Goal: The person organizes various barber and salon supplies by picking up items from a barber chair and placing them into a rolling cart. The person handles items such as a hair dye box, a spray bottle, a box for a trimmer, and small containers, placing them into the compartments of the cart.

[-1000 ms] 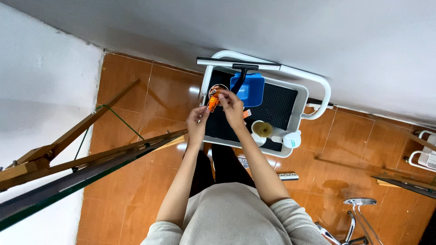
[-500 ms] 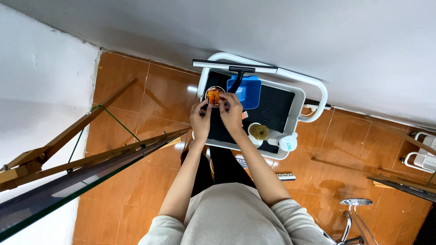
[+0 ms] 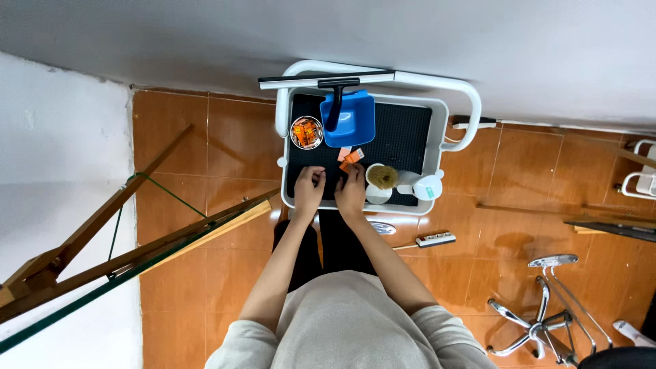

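Observation:
Both my hands rest on the black mat of a white cart [image 3: 437,130], near its front edge. My left hand [image 3: 309,188] lies with fingers bent and nothing visible in it. My right hand [image 3: 352,186] is beside it, fingertips just short of some small orange packets [image 3: 350,157] lying on the mat. A round tin [image 3: 306,132] with orange pieces stands at the far left of the mat. Next to the tin lies a blue dustpan [image 3: 352,119], and a black squeegee [image 3: 328,80] rests across the cart's far rail.
A white cup with a brush [image 3: 381,179] and a white bottle [image 3: 424,186] sit to the right of my right hand. A wooden easel [image 3: 123,253] leans at the left. A power strip [image 3: 436,240] and a chrome chair base [image 3: 547,301] lie on the orange tiled floor.
My hands were raised by the tin, holding something orange between them. They have come down to the front of the mat, and orange packets now lie on the mat.

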